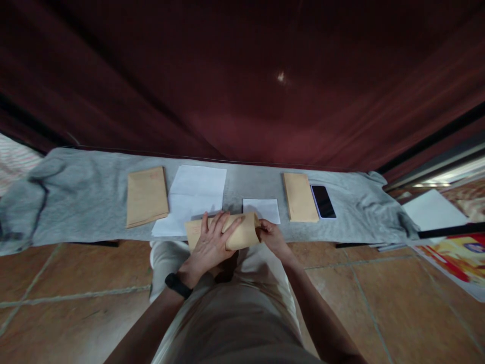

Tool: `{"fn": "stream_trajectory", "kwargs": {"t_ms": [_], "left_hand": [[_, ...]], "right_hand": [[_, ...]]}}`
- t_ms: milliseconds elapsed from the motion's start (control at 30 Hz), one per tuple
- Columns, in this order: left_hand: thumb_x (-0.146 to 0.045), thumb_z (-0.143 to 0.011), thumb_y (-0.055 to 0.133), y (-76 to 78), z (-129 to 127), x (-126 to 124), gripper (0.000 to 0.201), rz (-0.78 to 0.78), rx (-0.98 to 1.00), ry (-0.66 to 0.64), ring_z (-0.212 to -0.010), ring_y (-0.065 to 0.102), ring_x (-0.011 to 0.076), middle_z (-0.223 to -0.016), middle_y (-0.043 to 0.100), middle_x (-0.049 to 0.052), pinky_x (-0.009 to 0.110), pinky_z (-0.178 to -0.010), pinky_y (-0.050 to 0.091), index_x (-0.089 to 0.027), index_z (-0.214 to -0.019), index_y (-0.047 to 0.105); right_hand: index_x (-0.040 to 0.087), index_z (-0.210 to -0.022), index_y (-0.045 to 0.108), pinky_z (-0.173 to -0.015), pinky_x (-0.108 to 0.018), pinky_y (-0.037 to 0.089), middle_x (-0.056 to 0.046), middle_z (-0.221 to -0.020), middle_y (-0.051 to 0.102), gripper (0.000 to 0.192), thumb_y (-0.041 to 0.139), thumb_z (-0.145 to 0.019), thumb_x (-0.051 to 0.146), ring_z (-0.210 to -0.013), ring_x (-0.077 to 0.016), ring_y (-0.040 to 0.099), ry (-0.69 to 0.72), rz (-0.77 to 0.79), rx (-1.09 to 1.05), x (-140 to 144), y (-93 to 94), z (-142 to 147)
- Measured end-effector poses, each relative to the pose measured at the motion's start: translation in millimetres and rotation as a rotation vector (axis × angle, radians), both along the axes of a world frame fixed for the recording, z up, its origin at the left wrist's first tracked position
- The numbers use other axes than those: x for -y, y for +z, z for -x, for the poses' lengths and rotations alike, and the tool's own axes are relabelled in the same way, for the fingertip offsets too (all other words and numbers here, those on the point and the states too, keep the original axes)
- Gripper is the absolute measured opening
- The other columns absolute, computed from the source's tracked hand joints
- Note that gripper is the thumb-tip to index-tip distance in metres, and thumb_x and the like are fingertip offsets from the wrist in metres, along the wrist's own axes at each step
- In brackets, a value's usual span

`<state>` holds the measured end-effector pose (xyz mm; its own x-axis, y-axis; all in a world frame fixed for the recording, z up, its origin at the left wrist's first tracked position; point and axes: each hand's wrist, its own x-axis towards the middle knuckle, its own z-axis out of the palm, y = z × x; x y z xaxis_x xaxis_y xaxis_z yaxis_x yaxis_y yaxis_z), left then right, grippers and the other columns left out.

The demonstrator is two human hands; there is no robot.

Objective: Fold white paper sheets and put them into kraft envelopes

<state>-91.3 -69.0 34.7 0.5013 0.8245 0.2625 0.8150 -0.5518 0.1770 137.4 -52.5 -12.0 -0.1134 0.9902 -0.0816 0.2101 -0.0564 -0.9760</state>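
A brown paper envelope (pixel 246 232) lies at the near edge of the cloth-covered table, its right end bulging open. My left hand (pixel 214 240), a black band on its wrist, rests flat across the envelope with fingers spread. At the open end, my right hand (pixel 271 235) has its fingers closed at the envelope's mouth; the fingertips are partly hidden inside. Just beyond the envelope is a small white folded paper (pixel 261 208). White sheets (pixel 199 184) lie to the left, partly under the envelope's left end.
A stack of brown envelopes (pixel 147 197) sits on the grey cloth (pixel 91 197) at left. Another envelope stack (pixel 300 197) is at right, beside a phone (pixel 323 201). A dark red curtain (pixel 227 101) hangs behind the table. A colourful printed box (pixel 454 258) stands low at right.
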Motion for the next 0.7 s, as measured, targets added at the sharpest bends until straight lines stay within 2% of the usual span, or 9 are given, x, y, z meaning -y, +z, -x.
{"fn": "stream_trajectory", "kwargs": {"t_ms": [100, 167, 233, 333, 400, 467, 567, 700], "left_hand": [[-0.035, -0.071, 0.079, 0.2, 0, 1, 0.098, 0.015, 0.001, 0.003, -0.143, 0.039, 0.0403, -0.155, 0.04, 0.021, 0.064, -0.121, 0.016, -0.022, -0.157, 0.035], [-0.036, -0.073, 0.078, 0.5, 0, 2, 0.095, 0.024, 0.0, 0.001, -0.142, 0.04, 0.0399, -0.156, 0.04, 0.022, 0.061, -0.12, 0.022, -0.02, -0.157, 0.036], [-0.035, -0.074, 0.077, 0.7, -1, 3, 0.093, 0.024, -0.01, -0.003, -0.141, 0.042, 0.0395, -0.155, 0.04, 0.021, 0.06, -0.118, 0.026, -0.021, -0.157, 0.037], [-0.036, -0.075, 0.077, 0.9, -5, 4, 0.093, 0.016, -0.025, 0.002, -0.14, 0.042, 0.0391, -0.154, 0.042, 0.021, 0.06, -0.118, 0.025, -0.023, -0.157, 0.035], [-0.038, -0.075, 0.078, 0.7, -8, 5, 0.095, 0.01, -0.023, 0.009, -0.141, 0.041, 0.0391, -0.154, 0.042, 0.021, 0.061, -0.119, 0.023, -0.022, -0.158, 0.033], [-0.04, -0.075, 0.078, 0.3, -13, 7, 0.096, 0.004, -0.019, 0.0, -0.142, 0.04, 0.0387, -0.154, 0.042, 0.021, 0.061, -0.12, 0.021, -0.021, -0.158, 0.033], [-0.042, -0.075, 0.079, -1.2, -20, 11, 0.093, -0.018, -0.022, -0.055, -0.142, 0.04, 0.0381, -0.153, 0.043, 0.02, 0.061, -0.121, 0.021, -0.024, -0.156, 0.037], [-0.047, -0.073, 0.082, -4.0, -31, 18, 0.096, -0.054, -0.044, -0.119, -0.142, 0.04, 0.0381, -0.155, 0.043, 0.017, 0.063, -0.121, 0.018, -0.03, -0.156, 0.037]], "right_hand": [[0.023, -0.088, 0.067, -0.067, -0.027, 0.055, 0.001, -0.081, 0.073, 0.02, 0.051, -0.077, 0.02, -0.071, -0.0162, 0.067, -0.003, 0.074, -0.103, 0, 1.9, 0], [0.023, -0.092, 0.068, -0.07, -0.026, 0.055, 0.001, -0.084, 0.074, 0.022, 0.051, -0.078, 0.02, -0.076, -0.016, 0.068, -0.003, 0.061, -0.057, 2, 8.0, -1], [0.023, -0.103, 0.069, -0.079, -0.029, 0.057, -0.001, -0.095, 0.075, 0.03, 0.052, -0.079, 0.019, -0.086, -0.0173, 0.069, -0.055, -0.03, 0.05, 7, 19.3, -6], [0.021, -0.123, 0.066, -0.094, -0.035, 0.054, -0.01, -0.122, 0.069, 0.04, 0.053, -0.086, 0.021, -0.105, -0.021, 0.067, -0.235, -0.238, 0.226, 19, 41.9, -17], [0.022, -0.119, 0.068, -0.095, -0.036, 0.053, -0.01, -0.119, 0.07, 0.033, 0.051, -0.092, 0.025, -0.105, -0.0212, 0.067, -0.245, -0.29, 0.253, 26, 54.2, -25], [0.023, -0.115, 0.071, -0.091, -0.034, 0.055, -0.008, -0.111, 0.073, 0.029, 0.05, -0.095, 0.029, -0.099, -0.0201, 0.069, -0.15, -0.238, 0.2, 31, 60.5, -32], [0.023, -0.109, 0.074, -0.096, -0.036, 0.053, -0.007, -0.109, 0.075, 0.029, 0.05, -0.095, 0.031, -0.102, -0.0209, 0.069, -0.009, -0.117, 0.113, 34, 61.2, -40], [0.022, -0.103, 0.077, -0.103, -0.039, 0.049, -0.004, -0.097, 0.075, 0.029, 0.05, -0.094, 0.03, -0.102, -0.0215, 0.067, 0.274, 0.027, 0.039, 37, 62.5, -47]]}}
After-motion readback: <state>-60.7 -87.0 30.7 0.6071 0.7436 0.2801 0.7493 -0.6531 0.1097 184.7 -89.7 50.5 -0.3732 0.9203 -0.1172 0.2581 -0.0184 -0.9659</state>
